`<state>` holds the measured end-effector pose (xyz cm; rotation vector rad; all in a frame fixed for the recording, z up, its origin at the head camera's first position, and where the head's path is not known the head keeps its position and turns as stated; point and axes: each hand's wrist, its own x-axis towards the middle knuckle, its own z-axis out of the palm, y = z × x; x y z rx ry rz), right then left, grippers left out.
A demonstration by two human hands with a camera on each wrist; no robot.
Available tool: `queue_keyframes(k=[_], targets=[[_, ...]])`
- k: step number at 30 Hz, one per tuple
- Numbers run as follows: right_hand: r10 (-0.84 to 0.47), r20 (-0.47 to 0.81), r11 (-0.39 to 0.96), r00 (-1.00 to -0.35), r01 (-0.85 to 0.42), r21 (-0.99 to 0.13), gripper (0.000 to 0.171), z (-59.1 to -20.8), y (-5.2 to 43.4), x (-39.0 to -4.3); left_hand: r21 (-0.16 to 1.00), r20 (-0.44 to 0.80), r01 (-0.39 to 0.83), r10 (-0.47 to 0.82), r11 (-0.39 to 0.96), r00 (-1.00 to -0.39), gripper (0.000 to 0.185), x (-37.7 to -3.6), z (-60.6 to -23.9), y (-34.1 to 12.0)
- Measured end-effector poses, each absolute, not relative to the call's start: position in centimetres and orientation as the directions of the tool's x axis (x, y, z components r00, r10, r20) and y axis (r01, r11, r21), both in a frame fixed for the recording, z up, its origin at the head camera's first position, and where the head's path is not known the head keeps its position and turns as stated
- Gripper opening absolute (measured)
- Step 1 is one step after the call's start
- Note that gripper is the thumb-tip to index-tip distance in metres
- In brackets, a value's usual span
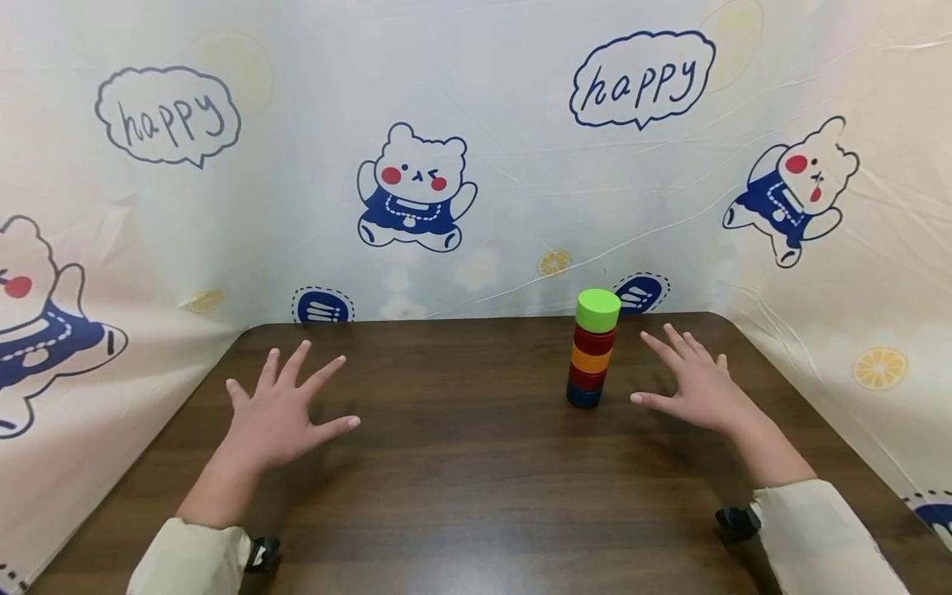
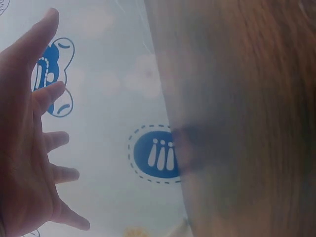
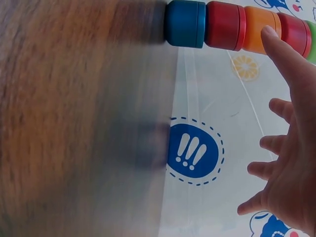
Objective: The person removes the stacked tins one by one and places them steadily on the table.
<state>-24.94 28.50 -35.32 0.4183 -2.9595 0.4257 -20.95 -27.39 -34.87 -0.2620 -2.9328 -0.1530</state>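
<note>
A tower of several round, cup-like pieces stands upright on the brown table (image 1: 446, 463), right of the middle. From the bottom it has a blue piece (image 1: 583, 395), a red piece (image 3: 224, 25), an orange piece (image 1: 591, 360), another red piece (image 3: 294, 33) and a light green piece (image 1: 598, 311) on top. My right hand (image 1: 702, 387) hovers just right of the tower, fingers spread and holding nothing. In the right wrist view its thumb overlaps the orange piece. Far to the left, my left hand (image 1: 275, 420) is held over the table with fingers spread, likewise holding nothing.
A pale cloth (image 1: 521, 198) printed with bears and lettering hangs behind the table and along both sides. The table's far edge lies just behind the tower. Each wrist carries a small black device (image 1: 738, 523) at the sleeve cuff.
</note>
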Motion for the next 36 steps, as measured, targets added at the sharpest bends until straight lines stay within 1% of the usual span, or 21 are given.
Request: queue_keyframes(k=[13,25,36], targets=[[-0.290,0.180,0.876,-0.940,-0.337,-0.346,0.102,-35.3,28.3,-25.0,0.122,0.197,0.228,0.202,0.966,-0.960,0.100,-21.9,-34.5,-25.6],[-0.296,0.208,0.831,-0.932,-0.358,-0.426,0.098,-35.4,28.0,-25.3,0.156,0.235,0.284,0.244,0.946,-0.941,0.099,-22.3,-34.6,-24.3],[-0.304,0.239,0.800,-0.922,-0.384,-0.462,0.096,-35.5,27.5,-25.5,0.191,0.262,0.348,0.294,0.918,-0.919,0.099,-23.0,-34.5,-22.1]])
